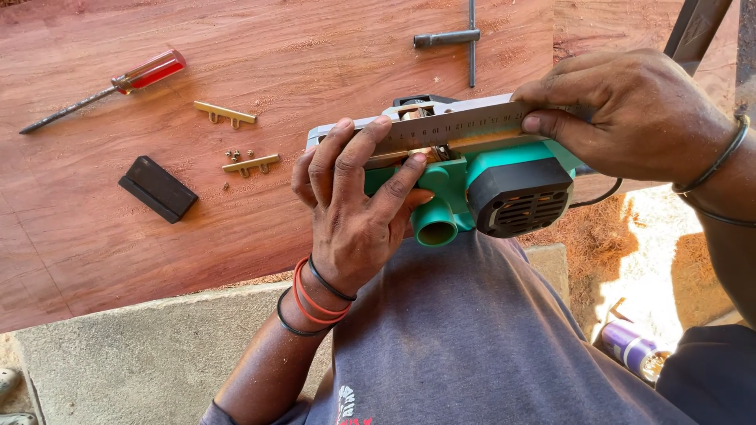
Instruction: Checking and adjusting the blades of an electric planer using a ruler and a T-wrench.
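left hand: left hand, fingers curled over the near end of a metal ruler, pressing it to the tool; thumb on the green body below. Red and black bands on the wrist.
right hand: right hand, fingers closed on the far end of the ruler, thumb tip against its edge; thin dark bangle on the wrist.
ruler: lies lengthwise along the upturned flat sole of the tool, held at both ends.
tool: green and grey electric hand planer, turned sole-up, resting on the person's lap at the edge of the surface; round green chute and black vented motor cap face the camera; black cord runs off to the right.
surface: reddish wooden board, dusted with sawdust.
left of hands: two brass strips, small screws between them, black block, red-handled screwdriver, all well apart from the planer.
top: dark T-handle wrench near the board's far edge.
bottom right: purple can on the ground.
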